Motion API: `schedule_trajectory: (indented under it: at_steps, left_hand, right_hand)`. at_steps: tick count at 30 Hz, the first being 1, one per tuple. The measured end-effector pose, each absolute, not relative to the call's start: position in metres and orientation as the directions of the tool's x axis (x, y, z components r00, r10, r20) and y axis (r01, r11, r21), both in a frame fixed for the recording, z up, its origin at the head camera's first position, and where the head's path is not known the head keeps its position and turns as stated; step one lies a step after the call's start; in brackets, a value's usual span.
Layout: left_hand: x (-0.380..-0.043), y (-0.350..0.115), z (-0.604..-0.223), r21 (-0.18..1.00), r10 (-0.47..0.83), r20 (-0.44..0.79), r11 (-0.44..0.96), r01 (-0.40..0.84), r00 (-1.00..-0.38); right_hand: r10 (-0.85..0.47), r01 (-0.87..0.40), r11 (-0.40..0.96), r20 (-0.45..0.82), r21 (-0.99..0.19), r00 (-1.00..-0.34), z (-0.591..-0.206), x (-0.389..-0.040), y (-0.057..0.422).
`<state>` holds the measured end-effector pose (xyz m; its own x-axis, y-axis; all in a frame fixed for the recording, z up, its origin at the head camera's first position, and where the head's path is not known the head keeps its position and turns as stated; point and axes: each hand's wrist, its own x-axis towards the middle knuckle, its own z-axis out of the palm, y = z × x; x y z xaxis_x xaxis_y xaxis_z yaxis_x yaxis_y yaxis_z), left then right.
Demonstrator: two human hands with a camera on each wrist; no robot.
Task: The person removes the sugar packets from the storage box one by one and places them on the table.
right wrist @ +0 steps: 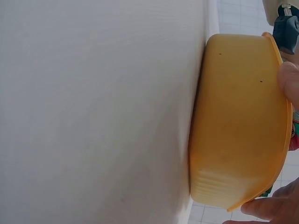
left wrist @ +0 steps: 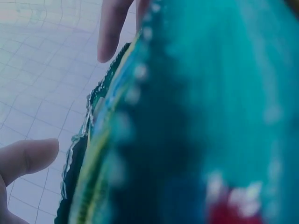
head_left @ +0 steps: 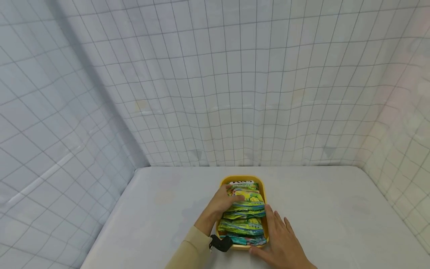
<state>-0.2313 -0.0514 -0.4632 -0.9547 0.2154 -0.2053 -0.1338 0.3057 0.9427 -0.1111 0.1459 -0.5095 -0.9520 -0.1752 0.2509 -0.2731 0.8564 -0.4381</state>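
Note:
A yellow plastic basket (head_left: 264,186) stands on the white table, filled with a row of green and yellow snack packets (head_left: 246,226). My left hand (head_left: 221,201) reaches over the basket's left side, its thumb and fingers spread above the packets and near or touching them. In the left wrist view, the thumb (left wrist: 30,157) and a finger are straight and apart beside a blurred teal packet (left wrist: 219,93). My right hand (head_left: 283,241) rests against the basket's near right corner, index finger along the right rim and thumb at the near rim. Its other fingers are extended.
White sheets with a dark grid (head_left: 248,93) hang behind and at both sides of the white table (head_left: 322,209). A black device (head_left: 221,243) is strapped at the left wrist, over the basket's near left corner.

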Motion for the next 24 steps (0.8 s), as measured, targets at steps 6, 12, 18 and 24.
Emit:
schedule_trajectory:
  at_steps: [6,12,18,24]
  left_hand:
    - [-0.233,-0.051,-0.463,0.939,0.221,-0.208,0.318,-0.131,-0.953]
    - [-0.234,-0.049,-0.468,0.934,0.191,-0.179,0.340,-0.106,-0.965]
    - [-0.235,-0.049,-0.471,0.946,0.160,-0.100,0.321,-0.044,-0.982]
    - [-0.237,-0.051,-0.474,0.962,0.164,-0.055,0.272,-0.008,-0.985]
  right_hand:
    - [-0.177,-0.271,0.854,0.244,-0.443,-0.954,-0.509,-0.112,0.146]
    - [-0.183,-0.280,0.847,0.246,-0.453,-0.952,-0.511,-0.111,0.146]
    - [-0.180,-0.269,0.842,0.226,-0.468,-0.957,-0.511,-0.111,0.146]
    - [-0.180,-0.264,0.838,0.216,-0.477,-0.960,-0.510,-0.111,0.145]
